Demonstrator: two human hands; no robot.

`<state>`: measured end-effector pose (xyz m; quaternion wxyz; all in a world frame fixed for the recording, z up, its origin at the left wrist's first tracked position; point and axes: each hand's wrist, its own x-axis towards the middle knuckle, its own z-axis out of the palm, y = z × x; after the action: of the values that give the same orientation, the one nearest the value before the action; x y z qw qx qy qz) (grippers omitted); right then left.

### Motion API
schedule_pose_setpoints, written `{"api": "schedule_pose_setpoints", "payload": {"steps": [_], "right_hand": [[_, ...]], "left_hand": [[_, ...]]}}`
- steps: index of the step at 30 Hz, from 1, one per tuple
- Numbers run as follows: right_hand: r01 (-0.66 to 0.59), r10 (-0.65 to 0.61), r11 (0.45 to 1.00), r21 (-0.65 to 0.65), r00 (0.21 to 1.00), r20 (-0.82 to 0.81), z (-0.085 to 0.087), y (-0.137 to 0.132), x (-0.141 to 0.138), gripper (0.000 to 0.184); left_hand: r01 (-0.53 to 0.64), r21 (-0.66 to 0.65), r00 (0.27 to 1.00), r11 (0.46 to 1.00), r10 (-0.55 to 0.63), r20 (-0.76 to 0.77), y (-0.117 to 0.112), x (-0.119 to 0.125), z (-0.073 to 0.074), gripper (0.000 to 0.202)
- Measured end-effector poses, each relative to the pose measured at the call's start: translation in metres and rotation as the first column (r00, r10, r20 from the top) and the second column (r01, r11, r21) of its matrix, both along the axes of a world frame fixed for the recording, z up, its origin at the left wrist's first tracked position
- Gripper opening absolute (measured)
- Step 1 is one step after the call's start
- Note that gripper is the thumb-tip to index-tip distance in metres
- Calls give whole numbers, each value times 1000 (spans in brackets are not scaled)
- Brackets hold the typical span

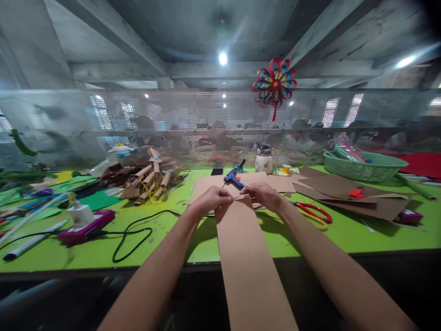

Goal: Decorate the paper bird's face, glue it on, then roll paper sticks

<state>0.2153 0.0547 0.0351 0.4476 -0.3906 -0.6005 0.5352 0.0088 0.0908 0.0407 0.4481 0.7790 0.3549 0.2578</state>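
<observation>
A long strip of tan craft paper (248, 262) runs from the table's edge down toward me, its far end folded or rolled over in a narrow band. My left hand (215, 198) pinches the left corner of that end. At the right corner, my right hand (264, 195) is closed on the same paper, fingers partly hidden behind it. Just beyond my hands lies a blue hot glue gun (233, 178) on more tan paper sheets (203, 184). Red-and-yellow-handled scissors (315, 214) rest to the right of my right hand.
On the left are a purple power strip (86, 227) with a black cable (132, 232) and a pile of rolled brown paper (151, 177). Brown sheets (344, 188), a green basket (365, 168) and a jar (263, 161) stand right and back. A perforated screen (193, 138) closes the far side.
</observation>
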Motion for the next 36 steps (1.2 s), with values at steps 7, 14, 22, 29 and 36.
{"api": "schedule_pose_setpoints", "payload": {"steps": [7, 14, 22, 29, 36], "right_hand": [[77, -112, 976, 206, 980, 164, -6, 3, -7, 28], [39, -81, 972, 230, 981, 176, -10, 6, -6, 33], [8, -41, 985, 171, 980, 195, -14, 12, -2, 44], [114, -210, 960, 257, 898, 387, -14, 10, -15, 41], [-21, -103, 961, 277, 899, 425, -14, 2, -14, 38]], "left_hand": [[2, -9, 1000, 1000, -2, 0, -1, 0, 1, 27], [12, 7, 1000, 1000, -12, 8, -1, 1, 0, 26], [-7, -5, 1000, 1000, 7, -23, 3, 2, -6, 25], [-33, 26, 999, 999, 34, -40, 3, 2, -8, 24], [-17, 25, 998, 1000, 18, -54, 0, 2, -5, 23]]}}
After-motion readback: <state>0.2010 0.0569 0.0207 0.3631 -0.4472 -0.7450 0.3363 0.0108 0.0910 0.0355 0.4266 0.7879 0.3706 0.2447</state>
